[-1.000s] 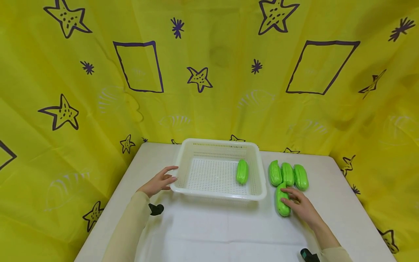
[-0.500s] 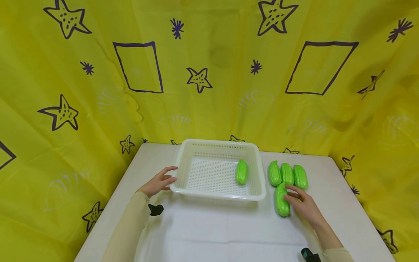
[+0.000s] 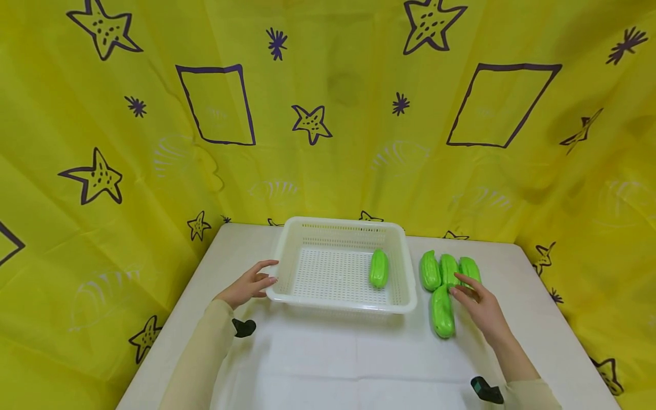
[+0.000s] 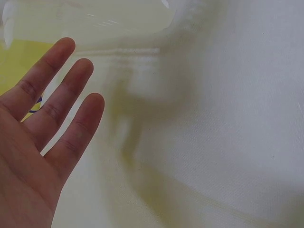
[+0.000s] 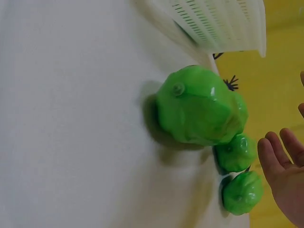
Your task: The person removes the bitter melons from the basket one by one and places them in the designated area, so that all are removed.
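Note:
A white perforated plastic basket stands on the table with one green, ribbed, cucumber-like vegetable inside, near its right wall. My left hand is at the basket's left rim; in the left wrist view three of its fingers look straight and spread. Right of the basket, three similar green vegetables lie in a row, and another green vegetable lies just in front of them. My right hand hovers over the row's near end with fingers loosely bent, holding nothing; whether its fingertips touch is unclear.
A white cloth covers the table in front of the basket. Yellow curtain with star prints encloses the back and both sides. Black camera mounts sit by the wrists.
My right hand has come off the front green vegetable and moved up and slightly right toward the row behind. That vegetable stays in place. The left hand and basket have not moved.

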`<state>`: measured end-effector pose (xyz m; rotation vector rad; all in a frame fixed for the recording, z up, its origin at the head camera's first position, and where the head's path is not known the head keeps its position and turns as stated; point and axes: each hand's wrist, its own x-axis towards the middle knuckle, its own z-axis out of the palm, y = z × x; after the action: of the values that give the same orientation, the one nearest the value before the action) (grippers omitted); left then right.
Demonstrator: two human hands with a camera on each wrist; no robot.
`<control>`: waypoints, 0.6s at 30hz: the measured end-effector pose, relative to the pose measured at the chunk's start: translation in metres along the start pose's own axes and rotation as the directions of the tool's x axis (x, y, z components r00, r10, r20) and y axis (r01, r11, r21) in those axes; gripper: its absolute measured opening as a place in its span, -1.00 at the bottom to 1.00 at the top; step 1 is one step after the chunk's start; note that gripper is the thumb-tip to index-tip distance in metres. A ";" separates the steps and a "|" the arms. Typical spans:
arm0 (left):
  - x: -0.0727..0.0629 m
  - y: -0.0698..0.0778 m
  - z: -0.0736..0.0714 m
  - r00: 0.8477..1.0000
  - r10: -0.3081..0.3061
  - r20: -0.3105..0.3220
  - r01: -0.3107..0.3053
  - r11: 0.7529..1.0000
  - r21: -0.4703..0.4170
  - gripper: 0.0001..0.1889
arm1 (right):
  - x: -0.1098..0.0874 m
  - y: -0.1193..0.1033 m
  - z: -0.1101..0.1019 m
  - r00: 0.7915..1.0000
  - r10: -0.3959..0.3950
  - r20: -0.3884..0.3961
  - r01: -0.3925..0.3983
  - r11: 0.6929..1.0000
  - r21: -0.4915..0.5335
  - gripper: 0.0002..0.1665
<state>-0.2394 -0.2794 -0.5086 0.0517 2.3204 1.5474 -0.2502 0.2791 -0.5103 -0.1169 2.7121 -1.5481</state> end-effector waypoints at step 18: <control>-0.001 0.002 0.001 1.000 0.003 -0.009 -0.003 1.000 0.002 -0.36 | 0.016 -0.060 -0.008 0.996 -0.077 -0.039 0.077 0.997 -0.004 -0.26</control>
<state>-0.2382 -0.2780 -0.5067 0.0495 2.3299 1.5500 -0.2636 0.2543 -0.4540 -0.1955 2.7707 -1.5834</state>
